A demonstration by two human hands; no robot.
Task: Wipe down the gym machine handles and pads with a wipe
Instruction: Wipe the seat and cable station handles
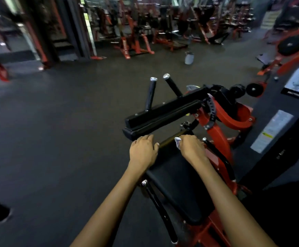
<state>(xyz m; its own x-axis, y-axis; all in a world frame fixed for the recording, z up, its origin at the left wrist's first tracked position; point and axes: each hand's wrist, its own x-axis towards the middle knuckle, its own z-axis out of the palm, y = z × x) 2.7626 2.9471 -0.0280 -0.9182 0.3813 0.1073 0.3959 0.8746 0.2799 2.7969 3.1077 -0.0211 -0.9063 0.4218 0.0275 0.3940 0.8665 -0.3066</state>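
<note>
Right hand (pixel 189 147): fingers clamping white wipe (pixel 178 142) against the seat pad (pixel 177 179) far edge, scrubbing.
Left hand (pixel 143 149): fingers together, flat, bracing on the pad's far left corner.

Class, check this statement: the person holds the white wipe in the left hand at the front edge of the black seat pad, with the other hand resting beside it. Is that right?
Not quite. The head view shows the white wipe in the right hand, not the left. The left hand rests beside it at the front edge of the black seat pad.
</note>
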